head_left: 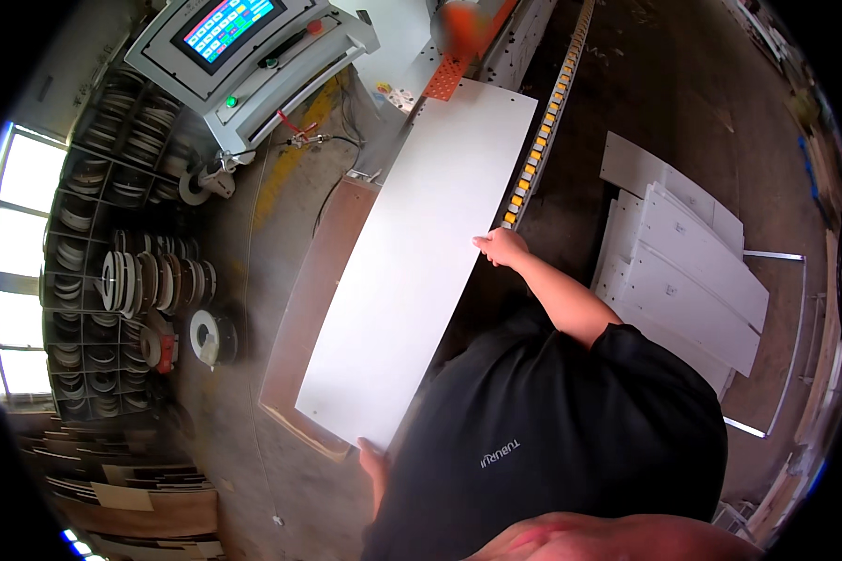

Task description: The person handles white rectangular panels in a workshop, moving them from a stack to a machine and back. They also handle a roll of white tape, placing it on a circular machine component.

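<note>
Gripped panel [421, 243] with left hand [374, 466] by brown board's [327, 252] near edge, right hand [502, 247] farther along. Saw rolls [138, 280] in rack [114, 161], left hand partly hidden.

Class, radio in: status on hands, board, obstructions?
Left hand at near end of white board; right hand at its right edge. Possible obstruction: orange perforated plate, far end.

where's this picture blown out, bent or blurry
Head view: the windows at the left are blown out to near white; head view: the long edges of the white panel bow with the fisheye lens, and the picture's corners fall to black; head view: the orange machine part near the top edge looks smeared, its detail lost.
</note>
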A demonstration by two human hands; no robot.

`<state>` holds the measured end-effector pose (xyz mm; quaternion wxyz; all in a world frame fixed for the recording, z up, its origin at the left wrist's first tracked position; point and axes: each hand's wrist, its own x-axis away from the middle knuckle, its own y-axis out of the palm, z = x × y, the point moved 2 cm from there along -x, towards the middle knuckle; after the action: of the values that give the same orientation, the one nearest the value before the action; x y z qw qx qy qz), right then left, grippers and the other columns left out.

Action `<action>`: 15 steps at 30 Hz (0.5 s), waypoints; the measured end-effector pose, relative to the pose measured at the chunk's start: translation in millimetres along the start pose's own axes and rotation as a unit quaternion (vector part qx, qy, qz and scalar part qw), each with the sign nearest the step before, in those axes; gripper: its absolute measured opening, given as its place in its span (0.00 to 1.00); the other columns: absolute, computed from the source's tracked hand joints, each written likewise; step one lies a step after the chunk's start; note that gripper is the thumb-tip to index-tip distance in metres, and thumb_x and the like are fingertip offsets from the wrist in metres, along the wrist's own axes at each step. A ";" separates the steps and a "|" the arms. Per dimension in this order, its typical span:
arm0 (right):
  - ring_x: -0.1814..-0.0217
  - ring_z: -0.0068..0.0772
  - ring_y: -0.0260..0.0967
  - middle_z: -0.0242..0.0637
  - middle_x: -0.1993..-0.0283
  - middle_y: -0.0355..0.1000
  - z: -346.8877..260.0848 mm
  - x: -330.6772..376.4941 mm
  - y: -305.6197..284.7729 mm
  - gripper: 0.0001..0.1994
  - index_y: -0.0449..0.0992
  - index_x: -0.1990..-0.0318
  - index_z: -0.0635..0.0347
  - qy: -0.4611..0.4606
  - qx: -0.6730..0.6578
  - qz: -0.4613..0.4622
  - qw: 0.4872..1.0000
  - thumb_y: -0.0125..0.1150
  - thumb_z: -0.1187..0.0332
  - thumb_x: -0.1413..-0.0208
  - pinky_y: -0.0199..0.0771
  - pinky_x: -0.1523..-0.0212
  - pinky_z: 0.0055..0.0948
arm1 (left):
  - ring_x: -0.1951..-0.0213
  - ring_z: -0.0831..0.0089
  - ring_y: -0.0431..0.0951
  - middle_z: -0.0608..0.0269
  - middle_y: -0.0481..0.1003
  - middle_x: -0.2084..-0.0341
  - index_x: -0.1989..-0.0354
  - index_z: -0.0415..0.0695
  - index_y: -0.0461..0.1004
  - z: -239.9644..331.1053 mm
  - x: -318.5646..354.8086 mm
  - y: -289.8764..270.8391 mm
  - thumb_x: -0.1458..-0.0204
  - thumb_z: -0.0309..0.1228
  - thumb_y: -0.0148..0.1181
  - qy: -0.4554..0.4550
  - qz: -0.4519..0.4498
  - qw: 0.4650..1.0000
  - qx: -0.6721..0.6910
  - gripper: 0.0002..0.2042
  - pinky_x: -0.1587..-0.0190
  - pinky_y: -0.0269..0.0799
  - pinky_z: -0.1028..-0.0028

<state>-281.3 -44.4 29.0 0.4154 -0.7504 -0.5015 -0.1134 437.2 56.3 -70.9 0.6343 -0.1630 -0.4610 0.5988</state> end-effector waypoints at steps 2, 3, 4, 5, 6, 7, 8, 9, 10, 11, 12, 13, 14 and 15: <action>0.79 0.26 0.75 0.31 0.76 0.77 -2.6 -15.9 -7.9 0.25 0.79 0.67 0.60 0.009 -0.046 0.035 0.998 0.58 0.44 0.35 0.76 0.71 0.31 | 0.65 0.54 0.78 0.47 0.79 0.65 0.44 0.31 0.67 21.0 -5.4 4.5 0.35 0.37 0.60 0.022 0.074 0.991 0.111 0.21 0.65 0.73 0.58; 0.79 0.25 0.75 0.31 0.76 0.77 -6.0 -23.1 -12.2 0.24 0.79 0.66 0.60 0.013 -0.068 0.048 0.996 0.58 0.44 0.35 0.76 0.71 0.31 | 0.66 0.54 0.78 0.47 0.79 0.66 0.46 0.31 0.68 28.7 -7.4 -0.1 0.35 0.39 0.59 0.079 0.087 0.993 0.026 0.22 0.65 0.73 0.58; 0.80 0.25 0.74 0.31 0.75 0.77 -6.5 -35.9 -16.1 0.24 0.79 0.63 0.60 0.011 -0.069 0.055 0.996 0.57 0.45 0.35 0.76 0.71 0.31 | 0.67 0.53 0.77 0.48 0.79 0.68 0.47 0.30 0.69 37.0 -9.8 -3.4 0.36 0.41 0.59 0.134 0.099 0.984 -0.059 0.22 0.65 0.73 0.58; 0.80 0.26 0.74 0.31 0.75 0.77 -8.2 -42.0 -22.5 0.23 0.79 0.64 0.61 0.014 -0.085 0.055 0.995 0.57 0.46 0.34 0.76 0.71 0.32 | 0.68 0.53 0.77 0.48 0.79 0.69 0.49 0.30 0.70 46.0 -11.3 -11.3 0.36 0.43 0.59 0.189 0.110 0.964 -0.148 0.23 0.65 0.73 0.59; 0.80 0.26 0.74 0.32 0.76 0.77 -6.9 -48.4 -28.6 0.23 0.79 0.64 0.61 0.012 -0.094 0.055 0.994 0.56 0.47 0.33 0.76 0.71 0.32 | 0.68 0.53 0.77 0.47 0.78 0.69 0.51 0.30 0.71 64.3 -13.7 -13.9 0.36 0.44 0.58 0.076 0.096 0.992 -0.039 0.23 0.64 0.73 0.58; 0.80 0.26 0.75 0.32 0.76 0.77 -10.2 -54.9 -30.7 0.23 0.79 0.65 0.60 0.006 -0.100 0.053 0.994 0.56 0.47 0.33 0.76 0.71 0.32 | 0.68 0.52 0.77 0.46 0.78 0.70 0.53 0.30 0.73 75.5 -7.6 -9.4 0.36 0.45 0.57 -0.041 0.070 0.994 0.077 0.24 0.63 0.73 0.58; 0.80 0.27 0.75 0.32 0.76 0.77 -7.4 -60.6 -36.3 0.23 0.79 0.65 0.60 0.014 -0.095 0.054 0.994 0.55 0.47 0.33 0.76 0.71 0.32 | 0.68 0.52 0.76 0.45 0.78 0.70 0.56 0.30 0.74 115.5 -1.3 -8.0 0.36 0.47 0.56 -0.156 0.058 0.969 0.183 0.25 0.62 0.73 0.58; 0.80 0.27 0.75 0.32 0.76 0.77 -10.7 -62.0 -38.0 0.23 0.79 0.66 0.61 0.018 -0.092 0.044 0.995 0.55 0.47 0.32 0.76 0.71 0.33 | 0.67 0.53 0.77 0.45 0.78 0.70 0.57 0.30 0.75 120.6 3.7 -10.0 0.36 0.47 0.56 -0.179 0.069 0.967 0.167 0.25 0.62 0.73 0.58; 0.79 0.27 0.75 0.32 0.76 0.77 -13.8 -63.2 -39.6 0.23 0.79 0.66 0.61 0.021 -0.090 0.035 0.995 0.55 0.47 0.32 0.76 0.71 0.33 | 0.67 0.53 0.77 0.45 0.78 0.70 0.59 0.30 0.76 115.8 4.4 -12.4 0.36 0.47 0.56 -0.169 0.079 0.975 0.118 0.25 0.61 0.73 0.58; 0.79 0.28 0.75 0.32 0.77 0.77 -13.7 -65.3 -40.0 0.24 0.79 0.66 0.61 0.013 -0.091 0.041 0.995 0.55 0.47 0.32 0.76 0.71 0.33 | 0.67 0.54 0.78 0.45 0.79 0.70 0.60 0.30 0.76 111.8 4.1 -13.2 0.36 0.48 0.55 -0.154 0.087 0.983 0.056 0.25 0.61 0.74 0.58; 0.79 0.28 0.75 0.32 0.77 0.77 -11.8 -68.4 -39.4 0.24 0.79 0.66 0.61 0.006 -0.092 0.048 0.995 0.55 0.46 0.32 0.76 0.71 0.33 | 0.67 0.55 0.78 0.45 0.79 0.70 0.62 0.30 0.77 109.2 2.1 -13.0 0.36 0.48 0.55 -0.144 0.093 0.985 0.020 0.25 0.60 0.74 0.58; 0.79 0.28 0.75 0.32 0.77 0.77 -10.5 -69.9 -38.4 0.24 0.79 0.66 0.61 -0.002 -0.095 0.056 0.994 0.55 0.46 0.32 0.76 0.70 0.33 | 0.67 0.56 0.79 0.45 0.79 0.70 0.63 0.30 0.78 107.7 0.0 -12.4 0.36 0.48 0.54 -0.141 0.097 0.985 0.000 0.26 0.60 0.74 0.58; 0.77 0.32 0.76 0.34 0.76 0.77 -12.8 -68.3 -42.8 0.22 0.78 0.63 0.62 0.004 -0.086 0.040 0.995 0.53 0.49 0.32 0.77 0.67 0.36 | 0.66 0.56 0.79 0.45 0.79 0.70 0.62 0.30 0.77 109.9 -1.6 -10.2 0.36 0.48 0.55 -0.137 0.100 0.986 -0.010 0.25 0.59 0.74 0.58; 0.77 0.32 0.76 0.33 0.76 0.77 -14.0 -67.1 -47.7 0.23 0.79 0.65 0.62 0.008 -0.097 0.037 0.995 0.52 0.49 0.33 0.77 0.67 0.36 | 0.65 0.56 0.78 0.45 0.79 0.69 0.61 0.30 0.76 116.7 -5.9 -6.3 0.36 0.47 0.55 -0.132 0.099 0.986 -0.003 0.25 0.58 0.74 0.59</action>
<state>-349.9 -91.7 22.8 0.3487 -0.8040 -0.4569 -0.1524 350.8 9.2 -7.5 0.5046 -0.1298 -0.5241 0.6736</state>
